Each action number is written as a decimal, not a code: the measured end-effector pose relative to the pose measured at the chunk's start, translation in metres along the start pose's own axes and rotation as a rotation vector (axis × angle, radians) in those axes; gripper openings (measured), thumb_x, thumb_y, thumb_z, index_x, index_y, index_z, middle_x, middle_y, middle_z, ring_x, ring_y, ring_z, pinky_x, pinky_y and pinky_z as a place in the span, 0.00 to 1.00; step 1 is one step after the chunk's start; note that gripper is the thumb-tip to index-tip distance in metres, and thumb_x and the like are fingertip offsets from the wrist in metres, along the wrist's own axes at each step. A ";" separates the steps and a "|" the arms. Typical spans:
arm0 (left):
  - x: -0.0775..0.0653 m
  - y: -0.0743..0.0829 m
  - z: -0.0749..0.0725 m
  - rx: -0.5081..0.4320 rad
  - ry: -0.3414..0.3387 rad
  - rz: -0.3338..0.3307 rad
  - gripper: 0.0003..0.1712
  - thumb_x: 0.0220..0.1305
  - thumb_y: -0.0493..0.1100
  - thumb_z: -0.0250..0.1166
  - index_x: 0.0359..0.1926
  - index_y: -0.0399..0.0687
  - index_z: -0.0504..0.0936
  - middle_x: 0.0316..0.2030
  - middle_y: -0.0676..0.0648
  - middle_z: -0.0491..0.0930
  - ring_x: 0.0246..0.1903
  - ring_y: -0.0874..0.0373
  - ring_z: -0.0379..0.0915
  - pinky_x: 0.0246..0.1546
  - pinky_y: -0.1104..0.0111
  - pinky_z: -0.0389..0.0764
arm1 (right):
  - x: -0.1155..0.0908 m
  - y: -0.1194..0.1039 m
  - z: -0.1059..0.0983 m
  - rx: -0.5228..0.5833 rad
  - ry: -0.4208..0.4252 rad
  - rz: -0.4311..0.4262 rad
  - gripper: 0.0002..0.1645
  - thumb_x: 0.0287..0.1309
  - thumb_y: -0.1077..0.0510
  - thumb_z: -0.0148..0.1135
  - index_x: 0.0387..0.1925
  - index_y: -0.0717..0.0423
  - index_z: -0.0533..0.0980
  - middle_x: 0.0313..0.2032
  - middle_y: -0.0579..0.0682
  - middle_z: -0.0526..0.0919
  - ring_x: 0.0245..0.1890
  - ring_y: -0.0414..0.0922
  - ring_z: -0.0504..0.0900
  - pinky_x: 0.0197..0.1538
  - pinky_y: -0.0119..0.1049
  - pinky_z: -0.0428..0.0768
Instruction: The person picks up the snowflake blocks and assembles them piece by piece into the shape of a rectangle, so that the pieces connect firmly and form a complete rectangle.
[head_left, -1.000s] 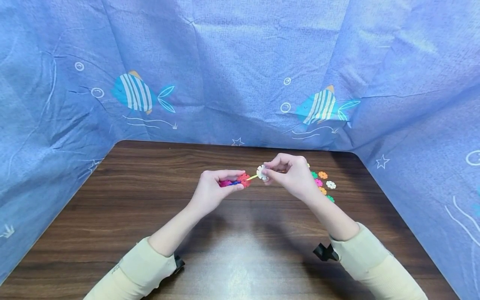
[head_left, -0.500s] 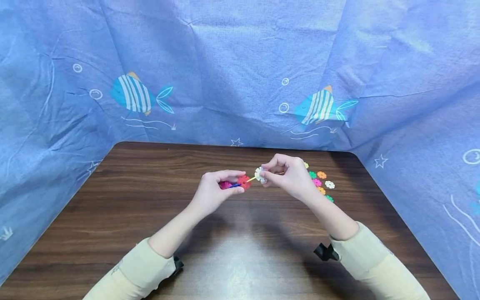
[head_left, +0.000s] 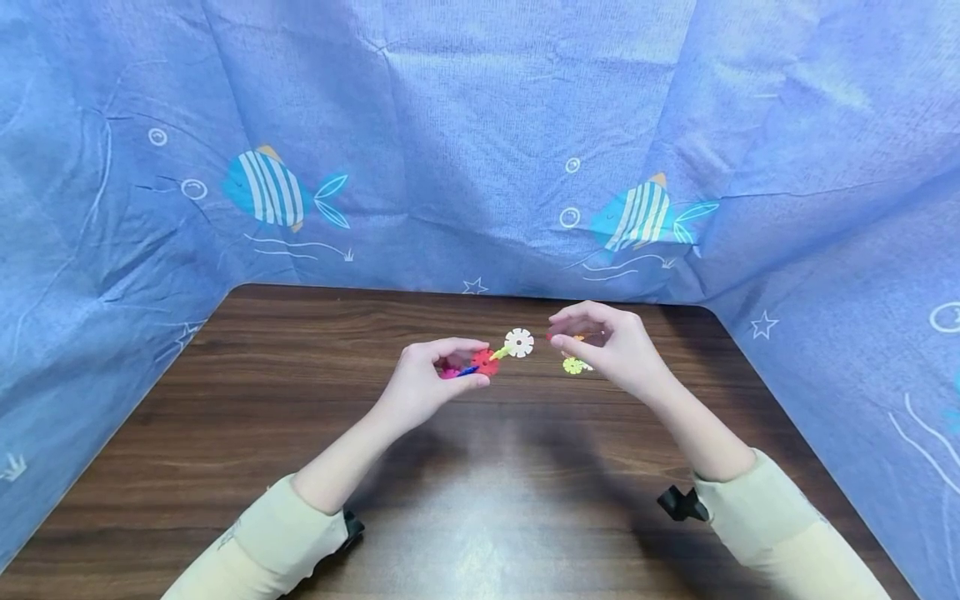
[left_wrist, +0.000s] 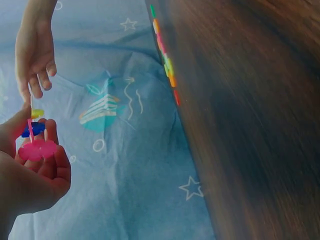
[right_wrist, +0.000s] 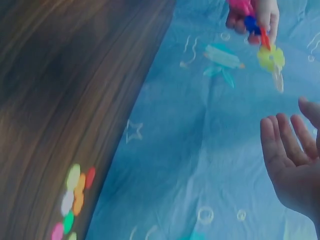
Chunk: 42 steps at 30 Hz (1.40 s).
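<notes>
My left hand (head_left: pixel 420 383) pinches a chain of interlocked plastic snowflake discs between thumb and fingers. Pink (left_wrist: pixel 37 150) and blue (left_wrist: pixel 33 130) discs sit toward the palm. After them comes a red disc (head_left: pixel 485 362) at the fingertips, then a yellow disc (right_wrist: pixel 271 59) seen nearly edge-on in the head view. At the chain's far end a white disc (head_left: pixel 519 342) sticks out toward the right, free of any fingers. To its right, my right hand (head_left: pixel 626 350) hovers apart from the chain, fingers loosely bent, with nothing in its grasp in the right wrist view.
Loose discs lie on the dark wooden table (head_left: pixel 337 350), partly hidden behind the right hand; a yellow-green disc (head_left: pixel 573 366) shows below its thumb. The right wrist view has white (right_wrist: pixel 67 202), orange, green, pink and red ones. A blue fish-patterned cloth (head_left: pixel 480 150) hangs around the table.
The right hand has let go of the white disc and moved right, over the loose discs. The white disc now stays on the chain, facing the head camera. The left hand has barely moved.
</notes>
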<state>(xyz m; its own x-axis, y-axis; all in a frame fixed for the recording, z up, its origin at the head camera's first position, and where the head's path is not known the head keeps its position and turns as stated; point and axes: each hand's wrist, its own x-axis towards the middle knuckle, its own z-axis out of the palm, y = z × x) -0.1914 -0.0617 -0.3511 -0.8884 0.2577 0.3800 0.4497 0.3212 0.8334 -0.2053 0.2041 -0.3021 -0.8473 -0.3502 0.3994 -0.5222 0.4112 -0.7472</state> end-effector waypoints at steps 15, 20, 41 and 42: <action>0.003 -0.006 -0.009 -0.221 -0.087 -0.115 0.22 0.55 0.37 0.69 0.52 0.45 0.80 0.38 0.42 0.84 0.29 0.58 0.80 0.24 0.70 0.79 | -0.017 0.054 -0.051 -0.355 0.003 -0.047 0.18 0.50 0.58 0.71 0.45 0.47 0.80 0.41 0.42 0.84 0.37 0.33 0.81 0.40 0.21 0.77; 0.002 -0.007 -0.011 -0.246 -0.093 -0.157 0.23 0.51 0.36 0.72 0.51 0.43 0.80 0.40 0.41 0.83 0.30 0.58 0.80 0.25 0.71 0.78 | -0.025 0.076 -0.064 -0.412 0.006 -0.051 0.19 0.48 0.58 0.72 0.45 0.48 0.80 0.39 0.42 0.84 0.39 0.32 0.80 0.41 0.21 0.76; 0.000 -0.009 -0.013 -0.330 -0.092 -0.203 0.20 0.55 0.35 0.69 0.49 0.37 0.77 0.37 0.42 0.82 0.31 0.52 0.84 0.34 0.66 0.81 | -0.061 0.164 -0.095 -0.568 -0.239 0.031 0.24 0.45 0.62 0.73 0.48 0.58 0.79 0.45 0.54 0.84 0.47 0.53 0.79 0.46 0.52 0.77; 0.000 -0.010 -0.013 -0.343 -0.096 -0.201 0.20 0.55 0.35 0.68 0.50 0.36 0.77 0.37 0.42 0.81 0.32 0.49 0.84 0.34 0.65 0.82 | -0.062 0.167 -0.096 -0.568 -0.246 0.038 0.24 0.44 0.62 0.74 0.47 0.58 0.80 0.43 0.53 0.84 0.46 0.53 0.80 0.46 0.52 0.77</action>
<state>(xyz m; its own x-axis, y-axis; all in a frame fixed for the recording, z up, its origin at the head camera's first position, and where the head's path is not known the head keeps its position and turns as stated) -0.1966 -0.0770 -0.3541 -0.9354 0.3095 0.1707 0.1970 0.0556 0.9788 -0.2487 0.3752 -0.4007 -0.8545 -0.4823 0.1930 -0.5194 0.7874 -0.3320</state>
